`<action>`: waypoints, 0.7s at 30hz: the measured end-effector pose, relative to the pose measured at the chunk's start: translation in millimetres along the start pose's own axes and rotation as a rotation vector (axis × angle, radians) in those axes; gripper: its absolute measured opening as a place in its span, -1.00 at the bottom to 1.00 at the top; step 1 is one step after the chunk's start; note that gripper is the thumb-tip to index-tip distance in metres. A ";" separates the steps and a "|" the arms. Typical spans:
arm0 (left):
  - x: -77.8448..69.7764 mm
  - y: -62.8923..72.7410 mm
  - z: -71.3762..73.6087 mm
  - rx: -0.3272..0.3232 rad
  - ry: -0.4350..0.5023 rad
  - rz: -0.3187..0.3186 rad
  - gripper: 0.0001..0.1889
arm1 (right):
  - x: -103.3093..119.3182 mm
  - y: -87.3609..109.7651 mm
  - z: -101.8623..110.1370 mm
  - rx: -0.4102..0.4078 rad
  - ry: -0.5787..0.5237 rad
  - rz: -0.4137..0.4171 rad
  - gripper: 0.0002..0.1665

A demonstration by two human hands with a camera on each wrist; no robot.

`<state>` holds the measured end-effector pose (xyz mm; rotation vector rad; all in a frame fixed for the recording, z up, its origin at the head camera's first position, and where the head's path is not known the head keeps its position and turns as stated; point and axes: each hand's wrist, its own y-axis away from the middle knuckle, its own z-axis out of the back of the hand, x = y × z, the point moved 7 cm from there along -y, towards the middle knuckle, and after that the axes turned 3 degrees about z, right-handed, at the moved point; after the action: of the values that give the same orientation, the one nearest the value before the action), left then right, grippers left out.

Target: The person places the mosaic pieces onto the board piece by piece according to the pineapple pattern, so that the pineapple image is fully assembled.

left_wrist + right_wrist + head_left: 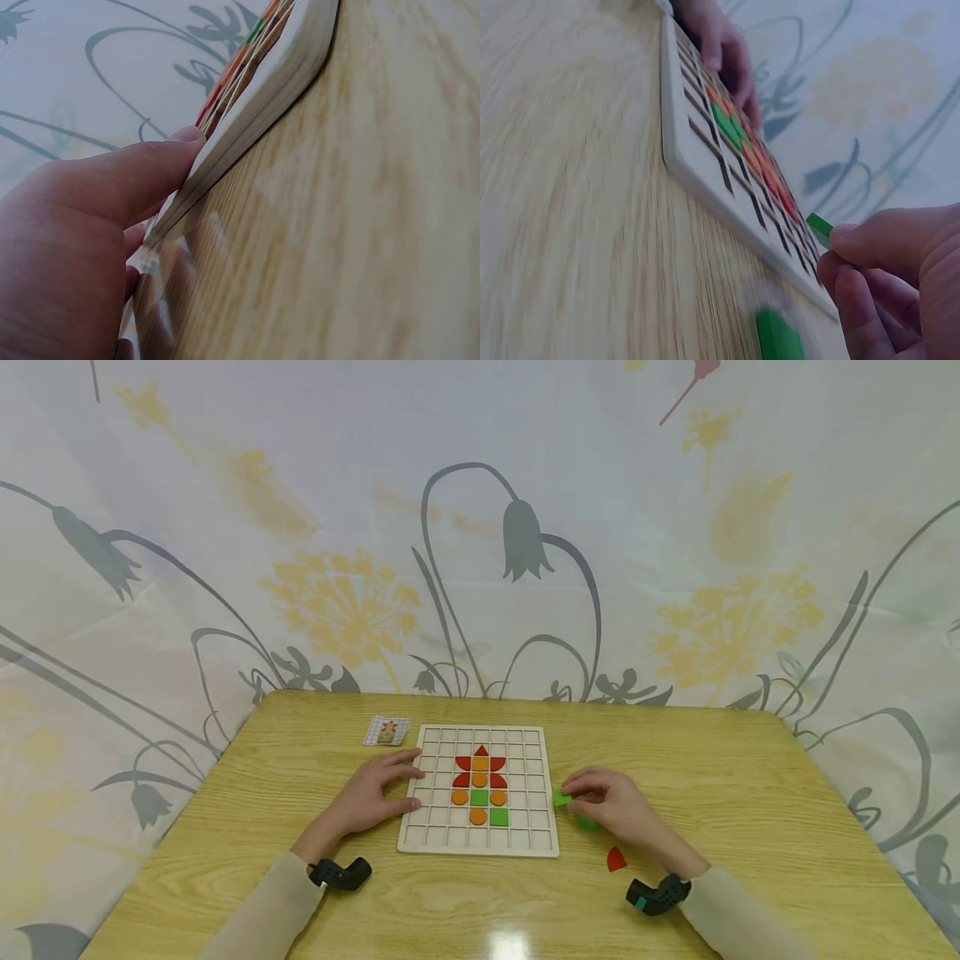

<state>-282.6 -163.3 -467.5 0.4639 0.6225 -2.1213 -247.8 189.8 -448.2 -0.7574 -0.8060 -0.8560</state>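
A white grid board (442, 839) lies in the middle of the table. Orange, red and green tiles form a figure on it, with a red triangle (482, 751) at the top and a green square (498, 817) low on the right. My left hand (371, 793) rests at the board's left edge, fingers spread, thumb (169, 161) touching the rim. Just off the right edge, my right hand (611, 802) pinches a green tile (820, 226) between thumb and fingers. Another green piece (587, 823) lies on the table, partly hidden below that hand.
A red quarter-round tile (616, 859) lies near my right wrist. Behind my left hand is a small card (386, 731) printed with a coloured figure on a grid. A patterned cloth (480, 610) hangs along the back of the wooden table (712, 760).
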 end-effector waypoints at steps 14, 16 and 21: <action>-3.6 0.7 1.8 0.007 0.000 0.025 -0.57 | 25.3 -42.0 -72.5 0.062 0.025 0.127 -0.87; -3.3 0.6 1.6 0.006 -0.001 0.023 -0.57 | 29.8 -46.3 -80.7 0.071 0.030 0.141 -0.88; -3.2 0.3 1.6 0.003 -0.005 0.025 -0.57 | 36.5 -55.2 -98.5 0.099 0.047 0.160 -0.89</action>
<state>-280.6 -162.3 -464.6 0.4658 0.6085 -2.0997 -251.4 71.3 -451.6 -0.7015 -0.7308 -0.6836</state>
